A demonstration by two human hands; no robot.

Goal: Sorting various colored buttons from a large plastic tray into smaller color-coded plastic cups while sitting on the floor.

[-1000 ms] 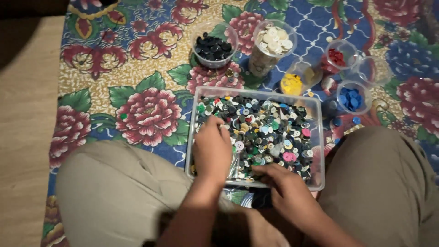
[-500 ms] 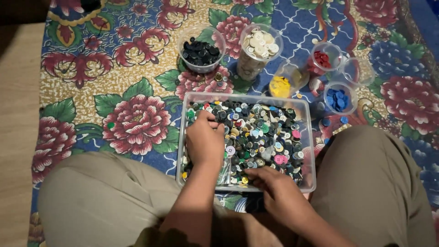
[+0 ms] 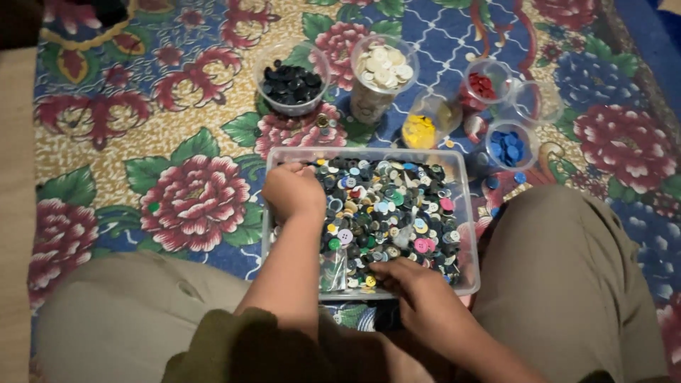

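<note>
A clear plastic tub [image 3: 468, 213] full of mixed coloured buttons [image 3: 390, 206] sits on the floral carpet between my knees. My left hand [image 3: 292, 191] is curled into a loose fist over the tub's left side, its fingers down among the buttons; what it holds is hidden. My right hand [image 3: 411, 284] rests at the tub's near edge with fingertips on the buttons.
Behind the tub stand small clear cups: black buttons [image 3: 291, 84], white buttons [image 3: 383, 69], yellow buttons [image 3: 420, 129], red buttons [image 3: 484, 85], blue buttons [image 3: 508, 147], and an empty cup [image 3: 540, 103]. A few loose buttons lie on the carpet [image 3: 191, 191]. Wooden floor [image 3: 15, 213] runs along the left.
My left hand has slid toward the tub's far-left corner and curled tighter. My right hand has stayed at the near edge. The camera view has shifted slightly.
</note>
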